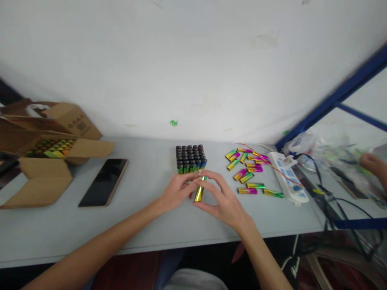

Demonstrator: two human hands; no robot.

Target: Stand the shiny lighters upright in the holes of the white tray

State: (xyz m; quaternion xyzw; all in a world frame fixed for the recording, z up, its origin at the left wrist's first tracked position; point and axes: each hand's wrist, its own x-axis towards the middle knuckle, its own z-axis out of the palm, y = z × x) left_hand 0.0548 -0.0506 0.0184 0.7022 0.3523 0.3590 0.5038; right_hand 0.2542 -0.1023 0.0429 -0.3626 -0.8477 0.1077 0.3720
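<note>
Between my two hands, over the table's middle, is a gold battery (198,193) with a green end, tilted slightly. My left hand (177,192) is closed, its fingertips pinched at the battery's upper end. My right hand (223,203) curls round the battery from the other side, index finger near the top and thumb by the lower end. Just beyond my fingers stands a tight block of upright batteries (190,155) with black tops; the front ones show green and blue sides. The fingers partly hide the block's front edge.
Loose gold-pink and gold-green batteries (248,169) lie to the right, beside a white power strip (288,177) with cables. At left are a black phone (104,183) and an open cardboard box (93,148) holding more batteries. Another person's hand (375,167) shows at far right, near plastic bags.
</note>
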